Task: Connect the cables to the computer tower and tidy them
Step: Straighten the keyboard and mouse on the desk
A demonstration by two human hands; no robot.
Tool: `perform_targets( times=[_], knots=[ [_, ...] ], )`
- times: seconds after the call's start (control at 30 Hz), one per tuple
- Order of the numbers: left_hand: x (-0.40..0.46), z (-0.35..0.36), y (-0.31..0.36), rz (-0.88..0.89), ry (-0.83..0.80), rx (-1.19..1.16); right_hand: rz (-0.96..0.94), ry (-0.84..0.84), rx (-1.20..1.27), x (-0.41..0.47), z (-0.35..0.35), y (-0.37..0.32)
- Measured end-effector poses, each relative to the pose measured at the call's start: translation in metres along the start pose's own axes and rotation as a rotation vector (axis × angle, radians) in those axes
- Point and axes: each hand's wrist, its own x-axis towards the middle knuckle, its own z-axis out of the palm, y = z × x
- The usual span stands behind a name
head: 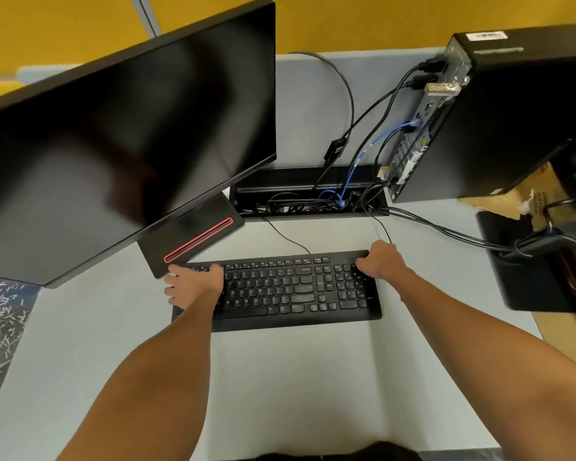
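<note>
1. Computer tower (519, 121) stands at the far right corner of the counter (280, 377), rear panel turned toward the middle; several black cables (379, 114) and a blue cable (376, 141) are already plugged in.
2. Cables drop into an open cable tray (310, 194) near the far edge, loosely tangled there.
3. Left hand (193, 284) grips the left end of the keyboard (286, 287), fingers curled over its edge. Right hand (379, 261) grips the far right corner, fingers wrapped on it.
4. Handling guess: cables are light, floppy and snag easily; take them at the stiff plug, not mid-run. Keyboard looks light and rigid, fine held at both ends.
5. Thin keyboard cord (286, 239) trails to the tray and could drag.
6. Monitor (123, 141) leans over the left side, its base (193, 237) touching the keyboard's far left corner, so little room there.
7. Cardboard (512, 194) and a black box (539, 277) crowd the right edge.
</note>
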Motion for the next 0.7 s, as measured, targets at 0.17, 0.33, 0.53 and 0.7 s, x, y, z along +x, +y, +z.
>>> perform_targets(
  times=[0.17,0.33,0.53,0.7],
  knots=[
    [-0.004,0.001,-0.002,0.058,-0.042,0.048,-0.015,-0.006,0.019,-0.003,-0.003,0.01],
    [-0.005,-0.006,-0.001,0.099,-0.106,0.076,-0.078,-0.013,-0.006,-0.006,-0.001,0.026],
    [-0.028,-0.004,0.028,0.394,-0.052,0.286,-0.354,0.232,-0.04,-0.022,-0.022,0.061],
    [-0.072,0.026,0.053,0.908,-0.217,0.336,-0.306,0.143,-0.327,-0.03,-0.028,0.114]
  ],
)
